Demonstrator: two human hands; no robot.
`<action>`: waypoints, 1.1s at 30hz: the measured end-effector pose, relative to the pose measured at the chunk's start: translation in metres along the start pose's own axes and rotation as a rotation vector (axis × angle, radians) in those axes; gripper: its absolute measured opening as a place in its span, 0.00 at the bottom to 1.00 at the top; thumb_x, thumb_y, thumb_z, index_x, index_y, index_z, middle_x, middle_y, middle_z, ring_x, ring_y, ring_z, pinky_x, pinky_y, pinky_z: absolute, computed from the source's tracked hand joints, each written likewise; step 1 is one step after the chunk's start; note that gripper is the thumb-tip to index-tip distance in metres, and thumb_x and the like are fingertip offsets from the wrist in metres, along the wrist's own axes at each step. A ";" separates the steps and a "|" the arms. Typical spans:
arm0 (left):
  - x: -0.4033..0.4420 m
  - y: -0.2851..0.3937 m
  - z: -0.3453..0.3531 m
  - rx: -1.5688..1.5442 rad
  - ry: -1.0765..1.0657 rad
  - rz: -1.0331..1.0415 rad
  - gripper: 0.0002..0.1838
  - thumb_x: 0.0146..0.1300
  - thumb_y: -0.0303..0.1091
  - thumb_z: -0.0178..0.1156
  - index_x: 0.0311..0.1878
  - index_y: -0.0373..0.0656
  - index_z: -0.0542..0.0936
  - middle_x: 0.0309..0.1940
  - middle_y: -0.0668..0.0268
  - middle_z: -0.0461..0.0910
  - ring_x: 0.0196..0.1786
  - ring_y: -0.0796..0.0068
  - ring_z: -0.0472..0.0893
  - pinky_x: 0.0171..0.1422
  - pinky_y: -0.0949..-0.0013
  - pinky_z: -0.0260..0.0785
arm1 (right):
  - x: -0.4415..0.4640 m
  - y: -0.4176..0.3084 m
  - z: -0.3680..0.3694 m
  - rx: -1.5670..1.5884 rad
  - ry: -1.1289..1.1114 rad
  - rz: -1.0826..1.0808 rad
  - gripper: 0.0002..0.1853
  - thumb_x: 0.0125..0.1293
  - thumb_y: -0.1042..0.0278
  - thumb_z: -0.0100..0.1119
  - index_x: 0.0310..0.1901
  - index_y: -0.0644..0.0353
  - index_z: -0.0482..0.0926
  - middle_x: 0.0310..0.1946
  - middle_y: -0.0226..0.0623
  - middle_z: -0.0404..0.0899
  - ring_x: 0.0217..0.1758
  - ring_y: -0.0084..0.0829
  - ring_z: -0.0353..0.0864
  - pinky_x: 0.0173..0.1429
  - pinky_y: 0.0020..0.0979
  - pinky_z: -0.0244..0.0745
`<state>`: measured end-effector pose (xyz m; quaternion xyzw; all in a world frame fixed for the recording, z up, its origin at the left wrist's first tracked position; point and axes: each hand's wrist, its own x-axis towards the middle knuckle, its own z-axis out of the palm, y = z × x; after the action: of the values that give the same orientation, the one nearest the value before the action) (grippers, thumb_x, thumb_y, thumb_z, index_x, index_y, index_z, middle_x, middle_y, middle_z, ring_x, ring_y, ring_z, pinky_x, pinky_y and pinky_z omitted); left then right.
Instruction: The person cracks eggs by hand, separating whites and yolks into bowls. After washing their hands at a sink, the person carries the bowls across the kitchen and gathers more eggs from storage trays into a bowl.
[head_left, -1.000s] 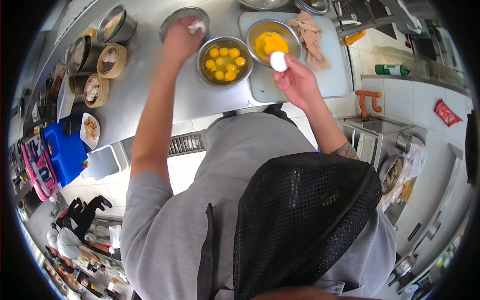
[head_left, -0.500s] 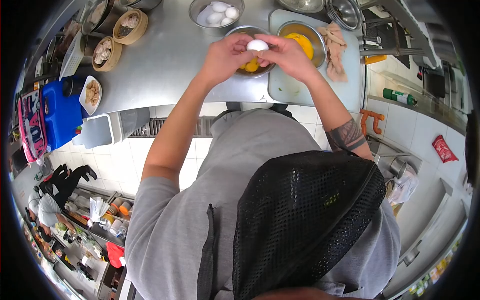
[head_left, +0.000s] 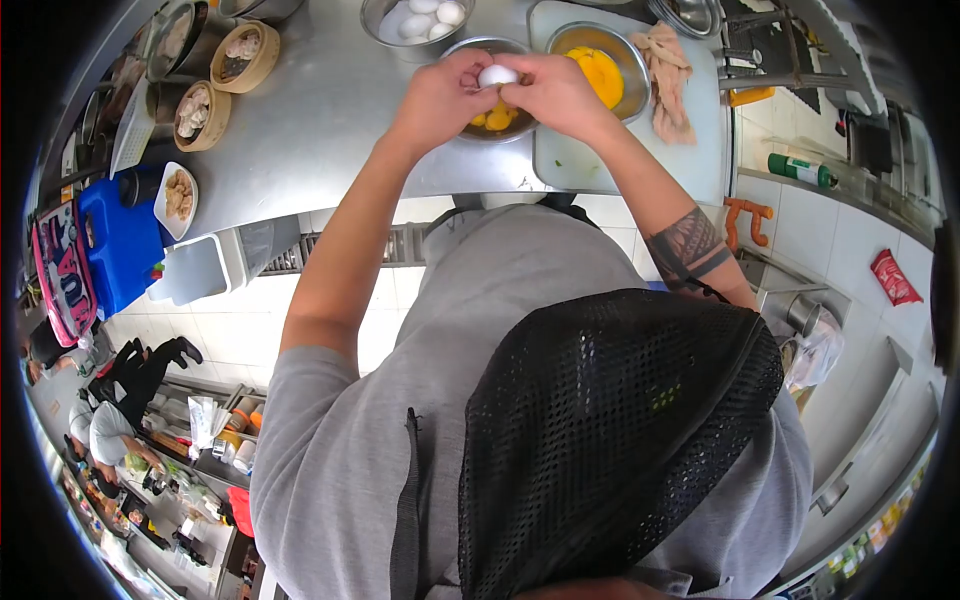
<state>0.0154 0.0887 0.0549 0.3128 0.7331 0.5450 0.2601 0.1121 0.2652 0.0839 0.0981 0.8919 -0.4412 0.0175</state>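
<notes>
Between left hand and right hand, my fingers pinch a white egg, the yolk bowl beneath them. Cracking seems underway; opening it calls for an even pull.

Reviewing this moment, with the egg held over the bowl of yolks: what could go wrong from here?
1. The left hand and right hand both grip the egg, so uneven pressure might crush it and drop shell bits into the yolk bowl below.
2. If it slipped, it could splash or break the yolks.
3. The second bowl on the cutting board sits close to the right hand and might get nudged.
</notes>
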 end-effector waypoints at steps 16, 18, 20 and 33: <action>0.004 -0.007 0.000 0.007 -0.014 -0.068 0.17 0.66 0.29 0.68 0.57 0.36 0.83 0.48 0.62 0.88 0.49 0.75 0.87 0.57 0.71 0.81 | 0.004 0.025 0.013 0.226 0.006 0.099 0.23 0.64 0.61 0.66 0.60 0.59 0.84 0.41 0.45 0.89 0.42 0.37 0.90 0.50 0.34 0.83; 0.005 -0.010 0.000 0.022 -0.016 -0.053 0.17 0.66 0.30 0.69 0.57 0.37 0.83 0.47 0.62 0.88 0.49 0.75 0.87 0.57 0.71 0.80 | 0.003 0.021 0.011 0.231 0.002 0.073 0.23 0.65 0.60 0.66 0.59 0.60 0.85 0.35 0.42 0.90 0.38 0.30 0.90 0.47 0.30 0.83; 0.004 -0.011 0.002 0.038 -0.019 -0.040 0.17 0.66 0.31 0.69 0.56 0.37 0.83 0.47 0.63 0.88 0.48 0.75 0.87 0.57 0.71 0.80 | 0.005 0.010 0.003 0.176 -0.059 0.112 0.22 0.66 0.64 0.66 0.61 0.62 0.83 0.39 0.41 0.90 0.41 0.29 0.90 0.49 0.29 0.83; 0.005 0.025 0.004 0.192 -0.077 -0.160 0.14 0.66 0.30 0.68 0.53 0.38 0.81 0.33 0.58 0.88 0.35 0.72 0.88 0.41 0.67 0.82 | 0.004 0.000 0.002 0.112 0.015 0.005 0.15 0.60 0.72 0.66 0.50 0.61 0.86 0.40 0.49 0.88 0.42 0.40 0.88 0.48 0.37 0.81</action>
<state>0.0192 0.1002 0.0778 0.2974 0.7939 0.4375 0.2997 0.1083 0.2642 0.0828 0.1042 0.8656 -0.4898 0.0062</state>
